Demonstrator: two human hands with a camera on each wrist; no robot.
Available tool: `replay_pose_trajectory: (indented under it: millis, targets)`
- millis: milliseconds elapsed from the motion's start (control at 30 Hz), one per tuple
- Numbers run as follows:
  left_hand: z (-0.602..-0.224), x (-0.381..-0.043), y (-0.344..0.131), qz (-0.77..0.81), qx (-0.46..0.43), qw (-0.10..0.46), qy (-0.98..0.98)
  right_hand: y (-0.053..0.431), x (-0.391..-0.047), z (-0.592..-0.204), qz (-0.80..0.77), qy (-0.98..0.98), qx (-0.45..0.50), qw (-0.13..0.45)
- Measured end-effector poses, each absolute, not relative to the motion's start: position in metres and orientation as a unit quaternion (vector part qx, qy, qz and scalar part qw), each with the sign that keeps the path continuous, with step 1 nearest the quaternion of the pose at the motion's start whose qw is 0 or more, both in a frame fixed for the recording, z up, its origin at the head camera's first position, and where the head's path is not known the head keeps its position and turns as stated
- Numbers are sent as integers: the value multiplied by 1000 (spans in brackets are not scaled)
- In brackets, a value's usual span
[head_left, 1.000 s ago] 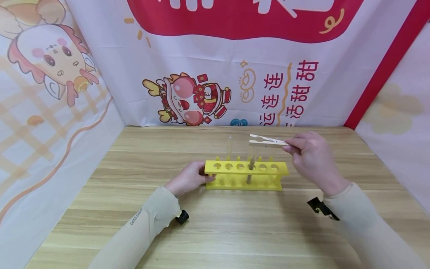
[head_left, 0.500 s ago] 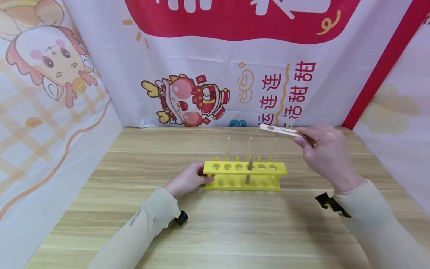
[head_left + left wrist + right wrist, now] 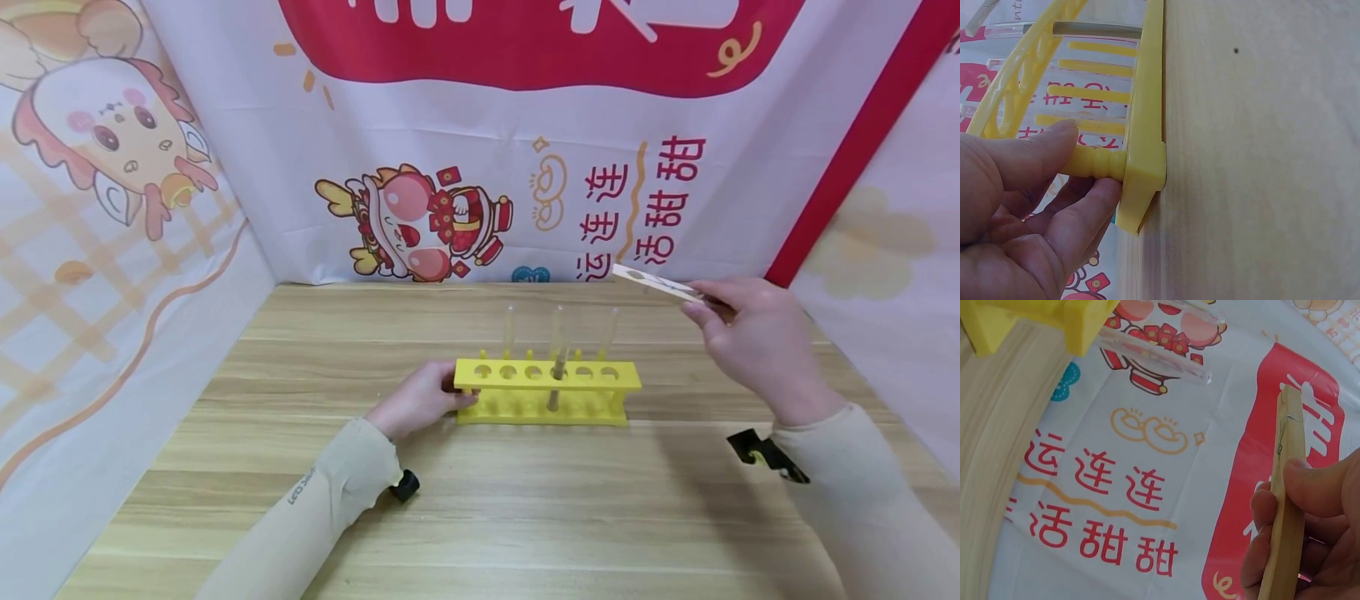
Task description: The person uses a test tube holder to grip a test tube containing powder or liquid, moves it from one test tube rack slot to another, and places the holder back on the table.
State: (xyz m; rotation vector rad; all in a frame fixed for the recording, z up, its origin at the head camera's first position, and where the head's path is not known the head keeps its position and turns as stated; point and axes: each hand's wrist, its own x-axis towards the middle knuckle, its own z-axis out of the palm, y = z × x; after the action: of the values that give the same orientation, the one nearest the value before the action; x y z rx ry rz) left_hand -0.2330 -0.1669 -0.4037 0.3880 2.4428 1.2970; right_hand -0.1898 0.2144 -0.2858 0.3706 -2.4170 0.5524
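A yellow test tube rack (image 3: pixel 547 375) stands upright on the table. My left hand (image 3: pixel 426 398) grips its left end post between thumb and fingers, closer up in the left wrist view. A glass test tube with dark grey contents (image 3: pixel 557 377) sits in one of the rack's holes. Clear tubes (image 3: pixel 509 329) rise behind, over the rear pegs. Off to the right and above the rack, my right hand (image 3: pixel 761 342) holds a wooden test tube clamp (image 3: pixel 654 282) in the air. In the right wrist view the clamp (image 3: pixel 1288 487) has its tips together, with no tube between them.
Wood-grain table (image 3: pixel 480 517) lies under everything. A printed cloth (image 3: pixel 480 133) hangs at the back, meeting the table's far edge, and more cloth covers both sides. Black wrist mounts (image 3: pixel 405 486) sit at both sleeves.
The right hand has drawn the clamp up and rightward from the top of the dark-filled tube. Its spread tips have come together. Tube and rack stay put, with the left hand still on the post.
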Motion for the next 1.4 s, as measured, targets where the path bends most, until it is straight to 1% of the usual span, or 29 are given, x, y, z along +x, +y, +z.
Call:
replay_pose_trajectory:
  millis: [233,500,967,1100,1300,1400]
  targets:
    - [-405,-234,-167,457,130,173,863,233,-193,-290,197,-919,130,317]
    - [-406,-234,-166,457,132,169,863,257,-199,-300,194,-924,116,307]
    - [-406,-235,-166,449,131,172,867,293,-206,-325,195,-942,80,259]
    - [-406,-234,-166,450,131,172,866,302,-207,-332,198,-949,58,237]
    - [-405,-234,-167,452,130,172,866,318,-211,-350,200,-966,20,161]
    - [-405,-234,-167,451,133,171,866,326,-213,-361,189,-973,18,132]
